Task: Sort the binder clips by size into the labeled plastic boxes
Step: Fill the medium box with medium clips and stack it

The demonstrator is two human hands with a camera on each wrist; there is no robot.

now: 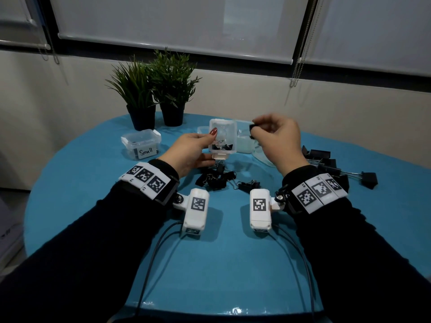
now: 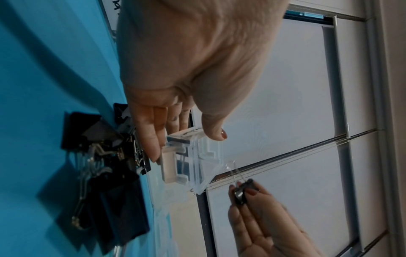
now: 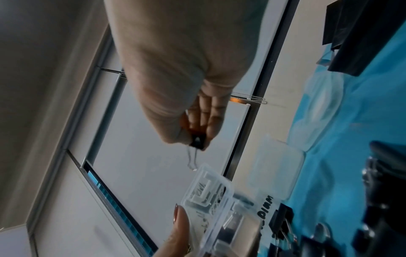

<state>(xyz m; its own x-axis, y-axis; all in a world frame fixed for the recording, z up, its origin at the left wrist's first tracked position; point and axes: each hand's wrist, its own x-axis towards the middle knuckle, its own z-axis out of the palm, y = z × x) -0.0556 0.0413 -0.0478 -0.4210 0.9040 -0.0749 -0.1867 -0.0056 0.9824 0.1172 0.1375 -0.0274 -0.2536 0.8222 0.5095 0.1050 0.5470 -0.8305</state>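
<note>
Small black binder clip [image 1: 252,131] pinched between thumb and fingertips of the right hand [image 1: 278,142], held up in the air just right of the clear plastic box [image 1: 222,136], wire handles pointing toward the box's open top in the right wrist view. Box tipped up off the bench [image 1: 221,264], gripped by the left hand [image 1: 190,152]: thumb on the upper wall, fingers curled under the bottom. A few black clips already inside. Label on its side reads partly "DIUM" in the right wrist view. Another clear box marked "Small" [image 1: 141,143] standing on the bench toward the far left edge, lid on, dark clips inside. Loose pile of mid-size clips [image 1: 218,177] lying on the bench right under the held box, and a bunch of bigger clips [image 1: 326,164] spread toward the right edge. More clear plastic pieces [image 1: 247,141] behind the held box, too blurry to sort out. Two potted plants [image 1: 158,89] at the far edge.
</note>
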